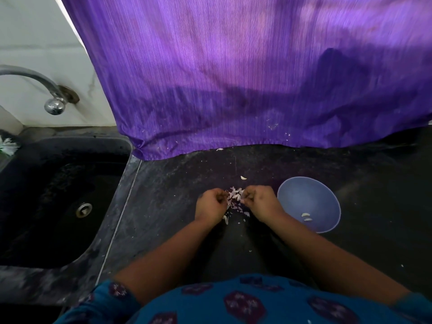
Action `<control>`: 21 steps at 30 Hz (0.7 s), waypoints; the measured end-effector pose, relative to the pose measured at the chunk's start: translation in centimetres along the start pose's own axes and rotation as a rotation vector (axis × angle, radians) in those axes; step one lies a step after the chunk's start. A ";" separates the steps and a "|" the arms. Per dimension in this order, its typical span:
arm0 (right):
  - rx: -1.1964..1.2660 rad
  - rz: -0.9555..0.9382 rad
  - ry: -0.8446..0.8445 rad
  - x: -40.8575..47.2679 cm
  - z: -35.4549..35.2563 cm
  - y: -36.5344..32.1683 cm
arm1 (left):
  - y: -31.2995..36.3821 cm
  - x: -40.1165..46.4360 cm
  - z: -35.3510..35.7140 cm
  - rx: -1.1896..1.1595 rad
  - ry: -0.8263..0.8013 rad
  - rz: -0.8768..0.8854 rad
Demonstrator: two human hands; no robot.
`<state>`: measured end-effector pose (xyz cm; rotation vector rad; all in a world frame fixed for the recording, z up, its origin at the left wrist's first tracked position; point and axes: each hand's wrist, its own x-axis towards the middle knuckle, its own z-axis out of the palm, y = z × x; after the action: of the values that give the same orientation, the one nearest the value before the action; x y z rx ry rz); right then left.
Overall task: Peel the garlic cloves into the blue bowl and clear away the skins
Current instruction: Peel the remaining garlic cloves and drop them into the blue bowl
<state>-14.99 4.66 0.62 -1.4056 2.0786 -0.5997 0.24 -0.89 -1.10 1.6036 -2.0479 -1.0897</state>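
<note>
A pile of pale garlic skins (235, 197) lies on the dark counter between my two hands. My left hand (210, 205) sits at the pile's left with fingers curled into the skins. My right hand (259, 202) is at the pile's right, fingers curled and pinching skins. To the right stands the blue bowl (301, 195) with two peeled cloves (306, 216) inside. One loose clove (243, 177) lies on the counter just beyond the pile.
A dark sink (58, 197) with a drain fills the left, a metal tap (46, 90) above it. A purple cloth (233, 78) hangs over the counter's back. Small skin flecks (219, 149) lie near the cloth's hem.
</note>
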 end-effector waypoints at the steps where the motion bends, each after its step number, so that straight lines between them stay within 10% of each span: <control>1: -0.067 -0.018 -0.024 0.1 0.2 0.0 | -0.1 0.0 -0.2 0.036 0.010 0.010; 21: -0.110 -0.010 0.108 0.5 2.7 0.5 | -1.4 0.1 -0.6 -0.231 -0.045 -0.007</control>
<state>-13.67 4.24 -1.79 -1.4753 2.2204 -0.5849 1.58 -1.37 -1.74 1.4843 -1.8660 -1.3220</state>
